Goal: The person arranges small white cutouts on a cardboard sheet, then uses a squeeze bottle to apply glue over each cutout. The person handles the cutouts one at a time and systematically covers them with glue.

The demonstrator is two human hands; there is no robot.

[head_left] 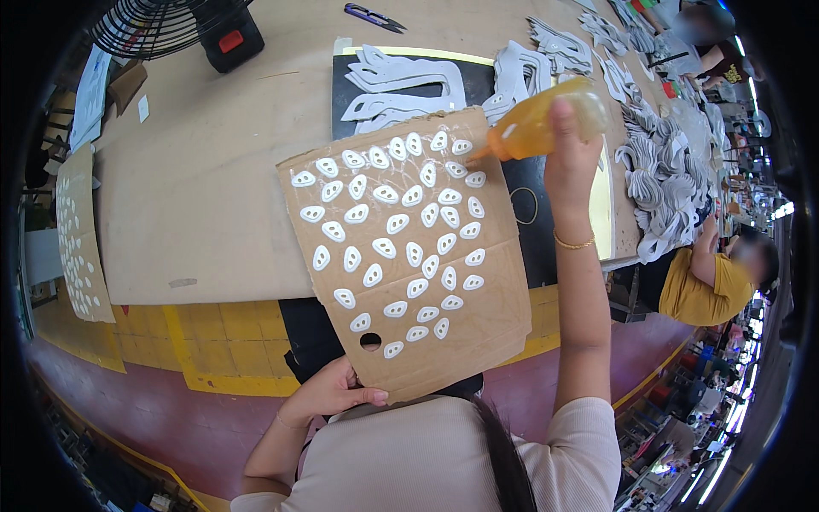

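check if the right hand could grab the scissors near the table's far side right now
Probably not: the right hand is wrapped around the orange bottle, which would likely have to be put down first. The scissors themselves lie uncovered on the table, beyond the cardboard.

Piled grey pieces [664, 192], co-workers [704, 288] and yellow floor markings [230, 341] show a factory workshop.

Rounded-triangular two-holed pieces [397, 224] lie on rectangular cardboard sheet [490, 316], near edge of flat counter [213, 196]. Behind sheet: looped flat cut-outs [401, 68] on rectangular mat [539, 247]. Far left: round wire-cage fan [226, 34].
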